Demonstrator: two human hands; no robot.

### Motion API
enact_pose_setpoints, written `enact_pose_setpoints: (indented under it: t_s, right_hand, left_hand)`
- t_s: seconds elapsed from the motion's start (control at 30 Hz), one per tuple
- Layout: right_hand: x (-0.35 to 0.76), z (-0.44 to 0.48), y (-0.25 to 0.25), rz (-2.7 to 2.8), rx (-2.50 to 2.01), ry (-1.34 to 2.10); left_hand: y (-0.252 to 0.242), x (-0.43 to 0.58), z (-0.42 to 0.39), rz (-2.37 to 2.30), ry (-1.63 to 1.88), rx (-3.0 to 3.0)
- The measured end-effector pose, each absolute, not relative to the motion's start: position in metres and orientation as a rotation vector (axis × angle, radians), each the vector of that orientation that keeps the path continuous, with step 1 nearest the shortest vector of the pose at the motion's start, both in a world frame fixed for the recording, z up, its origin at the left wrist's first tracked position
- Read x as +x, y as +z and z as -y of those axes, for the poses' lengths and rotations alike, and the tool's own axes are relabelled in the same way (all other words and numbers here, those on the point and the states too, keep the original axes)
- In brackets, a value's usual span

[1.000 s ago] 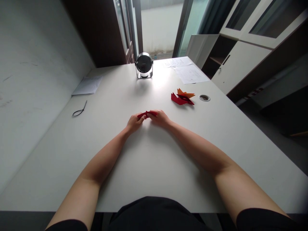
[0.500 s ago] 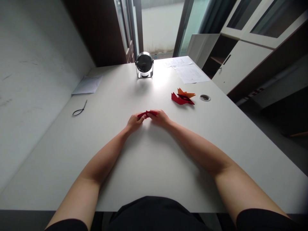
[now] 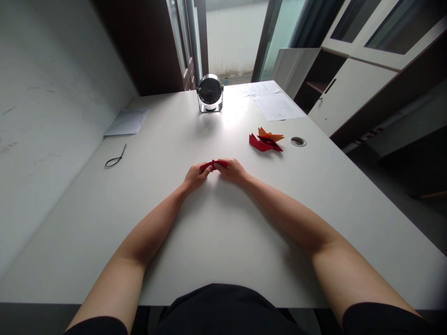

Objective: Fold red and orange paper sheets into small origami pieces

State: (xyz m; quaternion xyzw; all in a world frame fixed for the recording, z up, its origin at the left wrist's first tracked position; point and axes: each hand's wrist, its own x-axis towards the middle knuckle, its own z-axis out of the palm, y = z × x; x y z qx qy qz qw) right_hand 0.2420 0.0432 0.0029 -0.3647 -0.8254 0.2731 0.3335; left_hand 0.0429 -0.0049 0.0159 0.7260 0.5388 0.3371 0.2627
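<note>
A red folded paper (image 3: pixel 213 163) is held between my two hands, over the middle of the white table (image 3: pixel 216 242). My left hand (image 3: pixel 196 177) is closed on its left end, thumb on the near side. On the right end, my right hand (image 3: pixel 233 170) grips it the same way, the thumbs close to each other at the centre. Fingers cover much of the paper, so its full shape is hidden. To the right of my hands lie a red folded paper figure (image 3: pixel 258 143) and an orange one (image 3: pixel 268 134), touching each other.
A round lamp-like device (image 3: pixel 210 90) on a metal stand is at the far edge. Paper sheets (image 3: pixel 278 107) lie at the back right, more papers (image 3: pixel 126 122) at the left. A black cable tie loop (image 3: pixel 113 161) lies left; a cable hole (image 3: pixel 298 141) is at right.
</note>
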Motion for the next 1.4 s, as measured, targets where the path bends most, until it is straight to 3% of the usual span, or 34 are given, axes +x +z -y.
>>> enact_pose_setpoints:
  t_s: [1.4]
  right_hand:
    - [0.2418,-0.043,0.0043,2.16,-0.955,0.714]
  left_hand:
    - [0.0169,0.043,0.0057,-1.464,0.895,1.961]
